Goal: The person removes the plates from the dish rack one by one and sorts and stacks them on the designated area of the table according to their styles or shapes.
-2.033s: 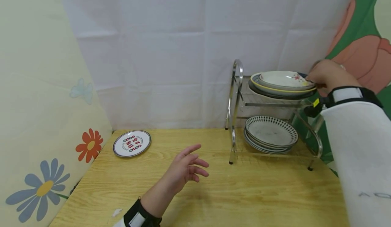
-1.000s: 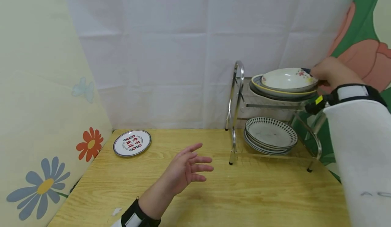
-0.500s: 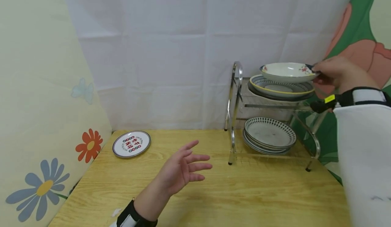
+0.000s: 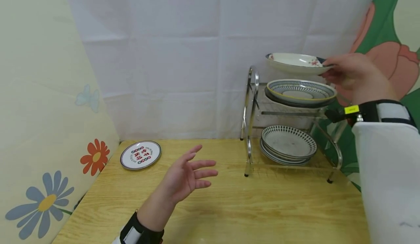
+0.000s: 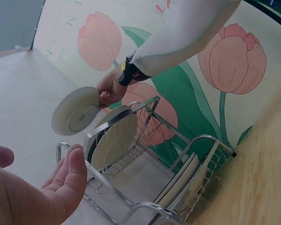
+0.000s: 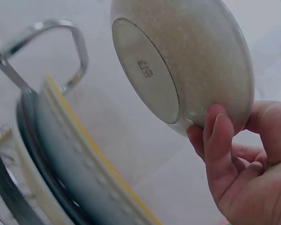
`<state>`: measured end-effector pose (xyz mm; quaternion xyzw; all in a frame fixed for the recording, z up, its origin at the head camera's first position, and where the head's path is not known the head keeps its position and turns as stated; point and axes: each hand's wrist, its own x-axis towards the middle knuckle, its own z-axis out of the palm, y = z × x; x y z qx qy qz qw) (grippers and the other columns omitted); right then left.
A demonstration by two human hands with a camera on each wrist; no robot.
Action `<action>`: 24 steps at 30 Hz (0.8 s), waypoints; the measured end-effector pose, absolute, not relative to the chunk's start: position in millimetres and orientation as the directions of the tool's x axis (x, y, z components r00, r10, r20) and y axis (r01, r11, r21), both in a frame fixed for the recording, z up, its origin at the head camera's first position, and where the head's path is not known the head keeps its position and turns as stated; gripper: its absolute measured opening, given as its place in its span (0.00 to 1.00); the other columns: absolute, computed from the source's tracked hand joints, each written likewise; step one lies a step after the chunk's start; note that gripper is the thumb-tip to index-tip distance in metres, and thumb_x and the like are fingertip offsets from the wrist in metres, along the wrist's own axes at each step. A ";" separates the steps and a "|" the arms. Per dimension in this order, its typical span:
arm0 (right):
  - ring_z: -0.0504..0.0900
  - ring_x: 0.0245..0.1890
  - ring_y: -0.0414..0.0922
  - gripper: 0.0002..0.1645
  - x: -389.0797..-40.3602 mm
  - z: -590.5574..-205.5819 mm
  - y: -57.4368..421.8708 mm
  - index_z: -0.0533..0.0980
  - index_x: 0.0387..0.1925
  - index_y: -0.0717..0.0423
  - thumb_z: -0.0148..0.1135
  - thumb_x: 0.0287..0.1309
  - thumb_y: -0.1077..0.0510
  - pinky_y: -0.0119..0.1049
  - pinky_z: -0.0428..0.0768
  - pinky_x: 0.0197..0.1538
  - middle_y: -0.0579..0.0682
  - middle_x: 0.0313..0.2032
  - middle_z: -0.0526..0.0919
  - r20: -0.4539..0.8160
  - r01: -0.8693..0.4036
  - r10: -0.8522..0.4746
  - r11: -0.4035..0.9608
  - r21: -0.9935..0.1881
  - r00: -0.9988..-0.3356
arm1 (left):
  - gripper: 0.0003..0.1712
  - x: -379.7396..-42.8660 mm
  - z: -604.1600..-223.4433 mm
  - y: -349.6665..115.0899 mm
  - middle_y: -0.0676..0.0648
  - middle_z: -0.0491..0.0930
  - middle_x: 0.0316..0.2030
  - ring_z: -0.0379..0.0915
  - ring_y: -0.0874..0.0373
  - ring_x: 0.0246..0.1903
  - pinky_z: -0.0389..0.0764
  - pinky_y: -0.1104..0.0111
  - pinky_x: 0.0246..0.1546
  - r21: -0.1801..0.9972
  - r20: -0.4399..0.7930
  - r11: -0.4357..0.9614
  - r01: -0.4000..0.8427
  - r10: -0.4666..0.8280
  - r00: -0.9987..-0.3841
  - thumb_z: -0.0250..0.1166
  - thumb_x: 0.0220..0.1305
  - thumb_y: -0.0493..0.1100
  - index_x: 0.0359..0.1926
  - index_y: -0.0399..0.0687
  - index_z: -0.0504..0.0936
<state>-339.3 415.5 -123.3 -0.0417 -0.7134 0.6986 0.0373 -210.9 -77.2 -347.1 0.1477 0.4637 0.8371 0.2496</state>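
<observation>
My right hand point(image 4: 351, 70) pinches the right rim of a white floral plate point(image 4: 292, 63), thumb above and fingers beneath. The plate hangs in the air above the rack's upper shelf; its underside with a small printed mark point(image 6: 145, 69) faces the right wrist camera. Below it, a yellow-rimmed plate point(image 4: 302, 92) with blue patterning tops the stack on that shelf. My left hand point(image 4: 183, 176) hovers over the table with fingers spread and holds nothing. In the left wrist view, its fingers point(image 5: 75, 173) overlap the rack's near side.
A two-tier chrome rack point(image 4: 254, 109) stands at the table's back right. Its lower shelf bears a stack of plates point(image 4: 288, 142) with a black-dotted rim. A white plate with red characters point(image 4: 141, 155) lies at the back left of the wooden table point(image 4: 262, 207).
My right hand has lifted the floral plate off the upper stack, then up and slightly left, uncovering the yellow-rimmed plate. My left hand has drifted left, turning its palm up a little.
</observation>
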 end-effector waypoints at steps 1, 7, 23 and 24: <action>0.84 0.28 0.39 0.05 -338.5 -124.3 408.6 0.89 0.34 0.45 0.70 0.64 0.55 0.32 0.82 0.32 0.42 0.28 0.89 0.007 -0.006 0.101 0.007 -1.000 -0.995 | 0.34 -211.4 -346.6 -78.6 0.47 0.85 0.51 0.88 0.55 0.45 0.87 0.64 0.41 0.851 0.015 -0.443 -0.281 0.555 -0.832 0.38 0.82 0.54 0.82 0.59 0.42; 0.86 0.23 0.40 0.11 -340.3 -131.0 366.8 0.86 0.30 0.47 0.63 0.69 0.57 0.32 0.84 0.28 0.46 0.26 0.88 0.083 -0.083 0.025 -0.026 -0.996 -0.996 | 0.35 -214.7 -343.5 -85.9 0.47 0.85 0.50 0.88 0.57 0.41 0.87 0.67 0.34 0.854 0.020 -0.441 -0.275 0.557 -0.831 0.37 0.82 0.58 0.82 0.63 0.40; 0.86 0.25 0.41 0.11 -304.8 -191.9 263.0 0.84 0.46 0.44 0.59 0.72 0.61 0.32 0.85 0.27 0.48 0.33 0.89 0.117 -0.118 -0.193 -0.010 -0.993 -0.974 | 0.36 -216.0 -335.9 -100.4 0.51 0.89 0.45 0.89 0.61 0.34 0.86 0.71 0.28 0.895 0.102 -0.419 -0.153 0.525 -0.845 0.33 0.82 0.60 0.82 0.62 0.34; 0.87 0.25 0.41 0.11 -301.7 -196.7 257.8 0.84 0.47 0.46 0.59 0.71 0.62 0.32 0.85 0.27 0.48 0.33 0.89 0.120 -0.117 -0.211 -0.025 -0.993 -0.970 | 0.36 -216.0 -335.6 -100.8 0.52 0.89 0.44 0.88 0.61 0.34 0.86 0.71 0.28 0.900 0.105 -0.412 -0.141 0.519 -0.848 0.33 0.82 0.60 0.82 0.62 0.34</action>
